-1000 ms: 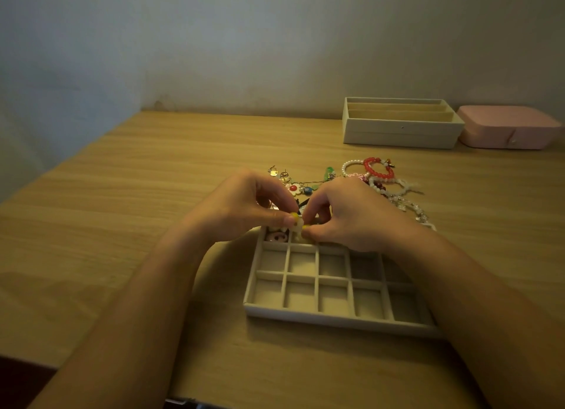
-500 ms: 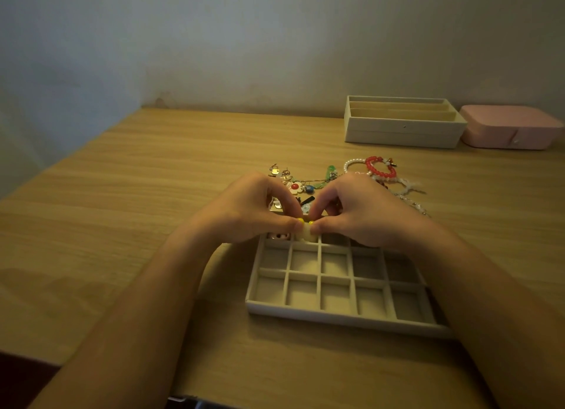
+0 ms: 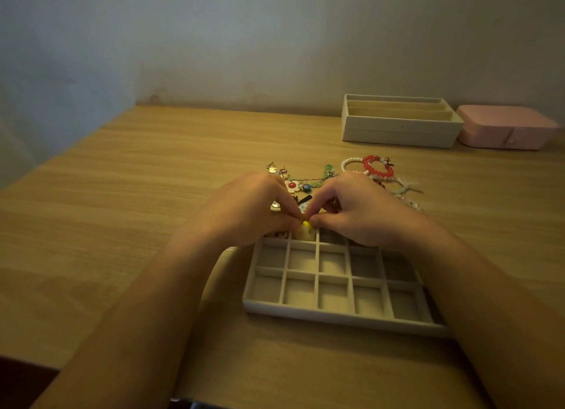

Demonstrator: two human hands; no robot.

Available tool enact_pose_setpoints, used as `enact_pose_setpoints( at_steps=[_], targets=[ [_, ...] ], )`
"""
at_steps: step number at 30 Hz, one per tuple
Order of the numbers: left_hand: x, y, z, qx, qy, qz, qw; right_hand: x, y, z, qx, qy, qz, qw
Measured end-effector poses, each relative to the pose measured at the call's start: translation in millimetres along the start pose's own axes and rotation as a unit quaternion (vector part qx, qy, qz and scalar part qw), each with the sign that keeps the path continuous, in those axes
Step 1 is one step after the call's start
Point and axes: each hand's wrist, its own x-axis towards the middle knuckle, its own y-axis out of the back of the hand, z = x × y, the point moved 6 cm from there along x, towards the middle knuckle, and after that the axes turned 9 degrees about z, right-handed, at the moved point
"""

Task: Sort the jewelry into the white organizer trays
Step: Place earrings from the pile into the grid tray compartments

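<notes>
Hands: your left hand (image 3: 253,210) and right hand (image 3: 357,210) are both pinching a small yellow-and-cream charm (image 3: 305,230) between curled fingertips | you are holding it at the far row of the grid tray (image 3: 336,315), second cell from left | jewelry pile (image 3: 377,168) is lying just behind the tray

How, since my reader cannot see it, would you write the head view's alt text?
The left hand and right hand pinch a yellow-and-cream piece over the far row of a white grid tray on a table; loose jewelry lies beyond.

grid tray (image 3: 336,315) far row covered, pinched yellow piece (image 3: 305,224) indistinct
</notes>
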Motion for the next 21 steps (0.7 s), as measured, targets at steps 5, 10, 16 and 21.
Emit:
enact_pose_setpoints(
  at_steps=[5, 10, 16, 21],
  targets=[
    [-0.5, 0.0, -2.0, 0.001, 0.002, -0.004, 1.0, 1.0, 1.0, 1.8, 0.023, 0.0, 0.016, 1.0],
    [0.2, -2.4, -5.1, -0.022, 0.008, 0.002, 1.0, -0.1, -0.5, 1.1, 0.026, -0.004, 0.003, 1.0],
    [0.1, -2.7, -9.2, -0.07, 0.004, 0.006, 0.998, 1.0, 0.7, 5.1, 0.048, -0.01, 0.019, 0.999],
    [0.1, -4.7, -6.3, -0.082, 0.013, -0.01, 0.996, 0.9, -0.2, 5.2, 0.059, -0.015, 0.008, 0.998]
  ],
)
